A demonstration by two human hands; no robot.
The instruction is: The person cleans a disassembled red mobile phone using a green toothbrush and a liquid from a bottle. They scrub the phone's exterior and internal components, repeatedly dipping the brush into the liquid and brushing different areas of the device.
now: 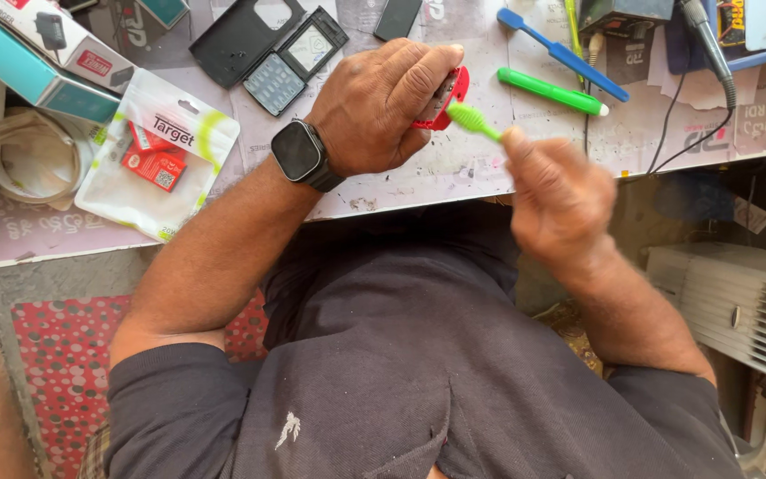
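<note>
A red phone part, green brush, blue toothbrush, black smartwatch, and red mat dotted white.

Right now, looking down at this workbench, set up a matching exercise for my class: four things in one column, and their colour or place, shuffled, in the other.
Things:
1. Brush in the right hand
2. Small device in the left hand
3. Watch on the left wrist
4. Toothbrush lying at the top of the bench

Descriptions:
A. blue
B. red
C. black
D. green

Pairs: 1-D, 2-B, 3-C, 4-A
</note>
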